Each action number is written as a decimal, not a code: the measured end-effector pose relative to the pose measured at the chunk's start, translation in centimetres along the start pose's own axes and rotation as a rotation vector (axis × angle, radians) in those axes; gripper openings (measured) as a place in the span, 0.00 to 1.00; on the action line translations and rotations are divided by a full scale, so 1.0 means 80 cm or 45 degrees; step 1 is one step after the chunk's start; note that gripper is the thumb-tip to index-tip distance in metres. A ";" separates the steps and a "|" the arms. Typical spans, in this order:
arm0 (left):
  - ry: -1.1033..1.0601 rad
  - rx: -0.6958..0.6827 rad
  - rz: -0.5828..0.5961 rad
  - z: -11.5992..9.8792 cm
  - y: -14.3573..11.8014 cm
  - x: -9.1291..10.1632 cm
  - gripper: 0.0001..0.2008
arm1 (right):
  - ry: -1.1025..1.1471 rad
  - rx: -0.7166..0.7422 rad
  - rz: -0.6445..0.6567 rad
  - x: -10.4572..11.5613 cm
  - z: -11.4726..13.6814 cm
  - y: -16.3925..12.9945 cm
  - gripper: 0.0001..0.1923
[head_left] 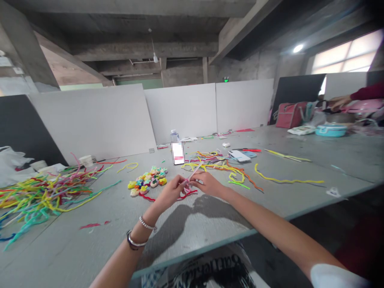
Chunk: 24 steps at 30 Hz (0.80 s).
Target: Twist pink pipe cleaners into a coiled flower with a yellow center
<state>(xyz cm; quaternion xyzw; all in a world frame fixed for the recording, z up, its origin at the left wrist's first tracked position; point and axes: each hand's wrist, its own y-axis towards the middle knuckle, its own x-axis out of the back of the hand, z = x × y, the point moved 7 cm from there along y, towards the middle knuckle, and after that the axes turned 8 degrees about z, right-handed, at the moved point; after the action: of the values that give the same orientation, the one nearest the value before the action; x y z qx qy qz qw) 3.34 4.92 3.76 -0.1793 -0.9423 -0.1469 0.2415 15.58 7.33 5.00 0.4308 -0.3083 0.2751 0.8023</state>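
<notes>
My left hand [171,191] and my right hand [207,184] meet above the grey table [210,224], both pinching one pale pink pipe cleaner [193,173] that sticks up and to the right between the fingertips. A red pipe cleaner [186,195] lies on the table just under the hands. A cluster of small colourful pipe-cleaner flowers [148,181] rests to the left of my left hand. Two bracelets ring my left wrist.
A big heap of mixed coloured pipe cleaners [42,192] covers the left of the table. More strands [222,166], a bottle [177,150] and a phone [239,155] lie behind the hands. Another person's hand [339,102] reaches over bags and a blue container [331,129] at far right.
</notes>
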 end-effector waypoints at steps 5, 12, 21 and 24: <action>0.233 -0.031 -0.061 0.006 0.005 0.007 0.19 | 0.006 0.009 0.006 -0.003 -0.001 0.001 0.19; 0.331 -0.021 -0.125 0.001 0.003 0.006 0.21 | 0.053 -0.015 -0.015 -0.002 0.000 0.002 0.21; 0.741 0.023 -0.199 -0.010 -0.009 0.008 0.21 | -0.070 -0.160 -0.420 0.027 -0.018 -0.008 0.16; 0.877 0.051 -0.208 -0.010 -0.010 0.010 0.18 | -0.109 -0.156 -0.552 0.038 -0.019 -0.012 0.13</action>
<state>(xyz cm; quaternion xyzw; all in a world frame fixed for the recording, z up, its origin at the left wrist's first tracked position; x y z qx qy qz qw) 2.65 4.11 4.68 -0.0383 -0.8195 -0.1990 0.5360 18.64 8.70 6.07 0.4487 -0.2584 0.0583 0.8535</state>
